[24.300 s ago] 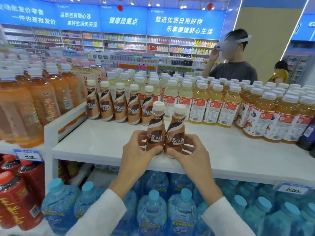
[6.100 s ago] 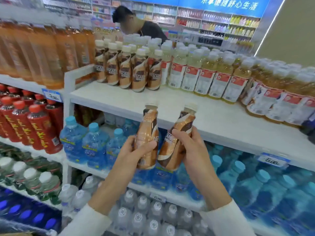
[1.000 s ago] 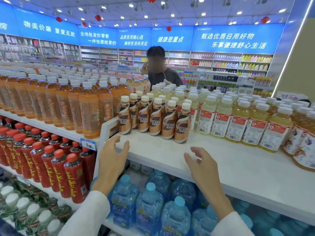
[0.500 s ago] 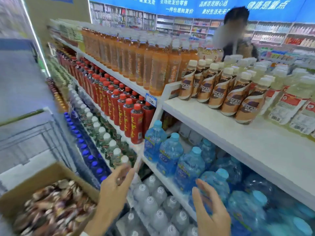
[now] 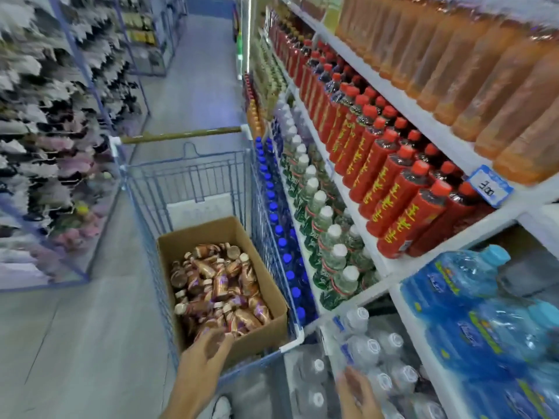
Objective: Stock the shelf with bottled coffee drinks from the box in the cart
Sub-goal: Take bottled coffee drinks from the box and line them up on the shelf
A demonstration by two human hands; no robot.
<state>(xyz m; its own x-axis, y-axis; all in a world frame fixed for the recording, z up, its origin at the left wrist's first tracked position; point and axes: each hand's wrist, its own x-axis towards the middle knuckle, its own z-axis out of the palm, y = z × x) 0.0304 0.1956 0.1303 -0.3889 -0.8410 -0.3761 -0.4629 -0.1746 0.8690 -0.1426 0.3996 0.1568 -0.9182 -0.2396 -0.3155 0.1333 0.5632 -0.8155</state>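
Bottled coffee drinks (image 5: 217, 285) lie in a loose heap in the open cardboard box (image 5: 266, 331). The box sits at the near end of the blue wire cart (image 5: 187, 176), which is parked just beside the shelving (image 5: 529, 208).

From the head camera, our only view, we see the brown bottles on their sides, pointing every way, with pale caps showing here and there. Our left hand (image 5: 205, 355) reaches over the near wall of the box, fingers loosely extended above the nearest bottles and holding nothing. It is blurred, so we cannot tell whether a fingertip touches one. Our right hand (image 5: 357, 394) hangs low in front of the clear water bottles (image 5: 363, 349) on the bottom tier, fingers straight and empty. The part of the shelving where the coffee belongs is out of view.

We judge these bottles to be small, stiff plastic, with some heft when full. They seem sturdy rather than fragile. Their glossy sleeves look slick, and a bottle lying in a heap is likely to roll or shift its neighbours when we pull it free. We would wrap fingers and thumb round the body, below the cap, one bottle in each hand. We would take from the top of the heap first.
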